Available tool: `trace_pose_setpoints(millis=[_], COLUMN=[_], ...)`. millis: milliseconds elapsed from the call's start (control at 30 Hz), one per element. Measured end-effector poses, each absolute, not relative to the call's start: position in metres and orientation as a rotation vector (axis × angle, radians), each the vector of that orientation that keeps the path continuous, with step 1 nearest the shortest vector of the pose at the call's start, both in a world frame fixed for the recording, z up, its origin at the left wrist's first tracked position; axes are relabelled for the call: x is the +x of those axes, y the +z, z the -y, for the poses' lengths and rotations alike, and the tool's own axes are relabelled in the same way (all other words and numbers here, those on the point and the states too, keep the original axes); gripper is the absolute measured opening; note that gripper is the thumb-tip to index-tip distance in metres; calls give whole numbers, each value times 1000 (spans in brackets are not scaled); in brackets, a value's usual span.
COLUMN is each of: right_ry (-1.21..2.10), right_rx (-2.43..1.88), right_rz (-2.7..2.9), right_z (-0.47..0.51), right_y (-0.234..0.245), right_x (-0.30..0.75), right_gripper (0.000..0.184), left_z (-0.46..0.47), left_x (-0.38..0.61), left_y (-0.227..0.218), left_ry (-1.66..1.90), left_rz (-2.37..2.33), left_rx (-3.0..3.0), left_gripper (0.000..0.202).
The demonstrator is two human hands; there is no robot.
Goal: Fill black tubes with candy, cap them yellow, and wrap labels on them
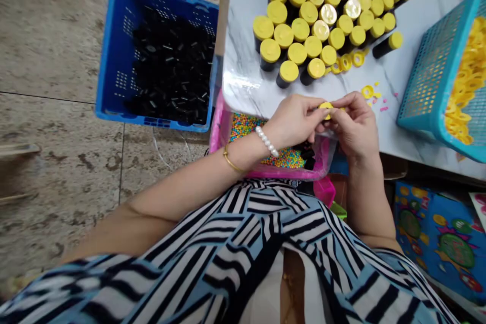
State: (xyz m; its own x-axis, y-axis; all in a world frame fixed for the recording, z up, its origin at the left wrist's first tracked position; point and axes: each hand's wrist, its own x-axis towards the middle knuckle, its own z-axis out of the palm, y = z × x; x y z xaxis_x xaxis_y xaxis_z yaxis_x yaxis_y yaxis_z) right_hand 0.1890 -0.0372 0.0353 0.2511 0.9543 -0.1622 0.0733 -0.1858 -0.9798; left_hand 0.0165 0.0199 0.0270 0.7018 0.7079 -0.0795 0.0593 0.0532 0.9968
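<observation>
My left hand [294,120] and my right hand [355,121] meet at the near edge of a white marble table [243,68], fingers pinched together on a small yellow cap [325,107]. What sits under the cap is hidden by my fingers. Just below my hands lies a pink tray [217,131] lined with clear plastic and filled with small multicoloured beads [243,125]. Beyond my hands, several black tubes with yellow caps [311,20] stand packed together on the table. Loose yellow rings [367,92] and a few pink bits lie beside them.
A teal basket [433,76] full of yellow rings sits at the table's right. A blue crate [114,50] of black tubes stands on the stone floor to the left. A colourful printed box [440,238] is at lower right.
</observation>
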Motion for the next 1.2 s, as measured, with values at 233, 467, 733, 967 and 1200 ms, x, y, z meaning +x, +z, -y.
trace_pose_setpoints(millis=[233,467,733,967,1200], right_ry=[1189,1254,1410,1199,1189], right_rx=[-1456,-1347,-1258,-1413,-1763], right_rz=[976,875,1060,1141,1322], right_z=[44,47,41,32,14], right_y=[37,29,35,47,73], right_x=[192,210,222,202,182], right_gripper=[26,26,48,40,32], left_z=[-4,1,-18,-13,-17], left_x=[16,16,12,12,10], left_y=[20,-3,-9,-7,9], left_ry=[859,1100,1287,1321,1411], left_rz=[-894,-839,-732,-690,-771], left_rx=[2044,2552,2456,2316,2295], left_gripper=[36,38,22,22,22])
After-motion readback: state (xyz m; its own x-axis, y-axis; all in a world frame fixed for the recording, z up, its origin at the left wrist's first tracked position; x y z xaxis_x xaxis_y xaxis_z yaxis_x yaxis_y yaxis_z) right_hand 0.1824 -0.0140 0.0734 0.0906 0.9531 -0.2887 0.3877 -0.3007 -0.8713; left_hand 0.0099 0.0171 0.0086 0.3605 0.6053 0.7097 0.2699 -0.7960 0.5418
